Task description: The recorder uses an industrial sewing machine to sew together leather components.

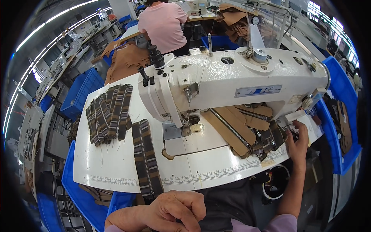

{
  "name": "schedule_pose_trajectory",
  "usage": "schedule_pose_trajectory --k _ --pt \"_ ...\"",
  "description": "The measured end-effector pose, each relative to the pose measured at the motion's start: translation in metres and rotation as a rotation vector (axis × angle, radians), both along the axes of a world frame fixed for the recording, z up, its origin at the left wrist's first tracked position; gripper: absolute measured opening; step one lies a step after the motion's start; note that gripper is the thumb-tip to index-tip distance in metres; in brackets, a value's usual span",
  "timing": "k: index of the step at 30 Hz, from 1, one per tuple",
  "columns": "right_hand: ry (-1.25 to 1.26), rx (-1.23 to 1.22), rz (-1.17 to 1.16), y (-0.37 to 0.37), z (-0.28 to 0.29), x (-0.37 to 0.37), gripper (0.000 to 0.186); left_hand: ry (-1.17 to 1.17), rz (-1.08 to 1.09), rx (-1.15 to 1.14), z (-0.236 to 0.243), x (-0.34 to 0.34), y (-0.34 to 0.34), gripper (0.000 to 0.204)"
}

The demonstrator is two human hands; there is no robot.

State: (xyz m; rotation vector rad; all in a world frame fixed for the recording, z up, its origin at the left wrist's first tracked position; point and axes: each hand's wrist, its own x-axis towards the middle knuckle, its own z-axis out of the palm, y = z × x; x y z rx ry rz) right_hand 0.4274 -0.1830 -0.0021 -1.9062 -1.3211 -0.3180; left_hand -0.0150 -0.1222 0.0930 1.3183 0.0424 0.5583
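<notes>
My left hand is in front of the table's near edge, its fingers curled inward; whatever may be inside them is hidden. Just beyond it a striped brown fabric strip with a zipper lies lengthwise on the white table and hangs over the edge. On the right, my right hand is beside the sewing machine's base with bent fingers around something dark that I cannot make out. Left of that hand, tan zippered pieces and dark striped ones lie heaped under the arm of the white sewing machine.
A stack of striped zippered strips lies on the table's left side. Blue bins stand below left and at the right. Brown pieces are piled behind the machine. A person in a pink shirt sits farther back.
</notes>
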Motion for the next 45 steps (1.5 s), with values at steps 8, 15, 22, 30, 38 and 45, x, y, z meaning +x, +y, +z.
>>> schedule_pose_trajectory --k 8,15,22,30,38,45 --pt "-0.031 -0.02 -0.059 -0.006 -0.002 0.002 0.022 0.248 0.177 0.635 0.012 0.02 0.033 0.014" --pt "-0.012 0.025 -0.048 -0.005 -0.005 0.001 0.012 0.757 0.86 0.972 -0.05 0.045 0.1 0.009" --pt "-0.044 0.035 -0.046 -0.007 -0.006 0.004 0.01 0.694 1.256 1.231 -0.06 0.042 0.113 0.004" --pt "-0.003 0.032 -0.048 -0.005 -0.009 0.006 0.011 0.603 1.321 1.445 -0.066 0.037 0.124 0.007" --pt "-0.024 0.046 -0.041 -0.005 -0.009 0.006 0.008 0.576 1.349 1.505 -0.066 0.036 0.125 0.007" --pt "-0.006 0.055 -0.031 -0.004 -0.009 0.004 0.008 0.593 1.368 1.583 -0.067 0.037 0.124 0.008"
